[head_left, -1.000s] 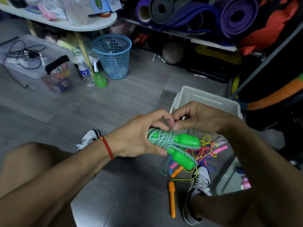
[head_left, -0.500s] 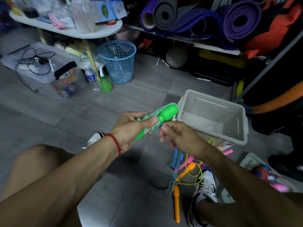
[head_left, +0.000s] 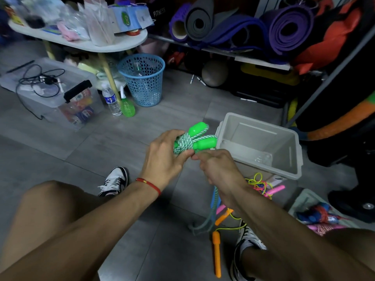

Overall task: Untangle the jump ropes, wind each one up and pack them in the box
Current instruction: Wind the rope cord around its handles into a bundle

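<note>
Green jump rope bundled between both gripping hands, left and right, beside box.

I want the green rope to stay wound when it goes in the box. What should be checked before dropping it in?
1. Green rope wound around its handles: ok, coils look bundled.
2. Loose end tucked in: cannot tell, the right hand covers it.
3. Left hand holding the bundle: ok.
4. Box open with room inside: ok, nothing visible in it.
5. Bundle free of the other ropes on the floor: cannot tell, a cord hangs below the right hand.
</note>
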Demonstrator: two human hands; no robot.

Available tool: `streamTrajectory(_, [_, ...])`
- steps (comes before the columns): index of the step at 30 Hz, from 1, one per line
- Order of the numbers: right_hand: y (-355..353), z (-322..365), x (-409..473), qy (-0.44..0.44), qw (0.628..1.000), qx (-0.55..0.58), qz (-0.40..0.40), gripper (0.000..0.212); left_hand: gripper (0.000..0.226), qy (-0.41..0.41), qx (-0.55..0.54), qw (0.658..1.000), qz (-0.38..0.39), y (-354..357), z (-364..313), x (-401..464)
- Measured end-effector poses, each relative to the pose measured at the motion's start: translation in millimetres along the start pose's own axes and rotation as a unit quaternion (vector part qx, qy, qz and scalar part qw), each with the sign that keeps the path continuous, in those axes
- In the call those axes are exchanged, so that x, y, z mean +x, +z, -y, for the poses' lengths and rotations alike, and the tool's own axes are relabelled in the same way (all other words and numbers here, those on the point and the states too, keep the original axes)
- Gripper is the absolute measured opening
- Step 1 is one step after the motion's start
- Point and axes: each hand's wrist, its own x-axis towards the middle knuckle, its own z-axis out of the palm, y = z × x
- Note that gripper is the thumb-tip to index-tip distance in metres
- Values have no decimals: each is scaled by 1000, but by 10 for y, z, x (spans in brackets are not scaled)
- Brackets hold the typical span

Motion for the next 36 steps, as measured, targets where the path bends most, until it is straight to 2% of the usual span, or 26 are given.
streamTrajectory(4, [4, 126, -55, -10, 997, 58, -53, 57, 45, 108, 25, 991, -73, 62, -60, -42])
streamTrajectory(6, [21, 155, -69, -9, 993, 90, -71, 51, 42, 141, 68, 984, -90, 82, -137, -83])
streamTrajectory(9, [-9, 192, -29, -9, 988, 132, -80, 67, 47, 149, 89, 981, -84, 97, -215, -112])
streamTrajectory(12, [-104, 218, 42, -27, 990, 127, -56, 57, 58, 127, -50, 991, 8, 20, -233, -92])
streamTrajectory(14, [-192, 213, 77, -69, 992, 102, -28, 45, 54, 11, -184, 982, 47, -59, -258, -55])
streamTrajectory(15, [-224, 206, 68, -98, 991, 90, 1, 39, 51, -85, -259, 960, 62, -104, -263, -14])
streamTrajectory(16, [-250, 201, 41, -129, 987, 88, 35, 32, 51, -186, -342, 915, 103, -152, -264, 39])
streamTrajectory(17, [-272, 193, 18, -150, 981, 94, 76, 26, 52, -257, -419, 852, 179, -184, -225, 85])
streamTrajectory(18, [-294, 177, 9, -159, 976, 98, 113, 23, 52, -291, -483, 781, 268, -211, -187, 120])
streamTrajectory(19, [-310, 157, 13, -160, 972, 97, 143, 25, 50, -297, -524, 724, 337, -238, -167, 133])
streamTrajectory(20, [-342, 132, 37, -168, 970, 77, 158, 30, 48, -288, -543, 693, 378, -263, -162, 140])
streamTrajectory(21, [-376, 93, 80, -181, 971, 35, 152, 37, 45, -272, -540, 689, 399, -272, -150, 152])
streamTrajectory(22, [-404, 52, 121, -198, 971, -20, 136, 43, 43, -254, -522, 706, 406, -275, -153, 175])
streamTrajectory(24, [-425, -12, 177, -227, 964, -109, 85, 43, 38, -225, -459, 764, 394, -258, -144, 215])
streamTrajectory(27, [-381, -20, 197, -228, 963, -143, 14, 34, 28, -226, -388, 841, 301, -179, -121, 223])
streamTrajectory(29, [-329, -9, 183, -199, 964, -173, 12, 35, 21, -232, -365, 869, 239, -115, -122, 196])
streamTrajectory(32, [-315, 4, 141, -178, 955, -238, 8, 34, 15, -244, -336, 894, 171, -47, -77, 178])
streamTrajectory(36, [-255, 42, 32, -160, 958, -237, 7, 32, 38, -240, -244, 931, 127, 16, 36, 129])
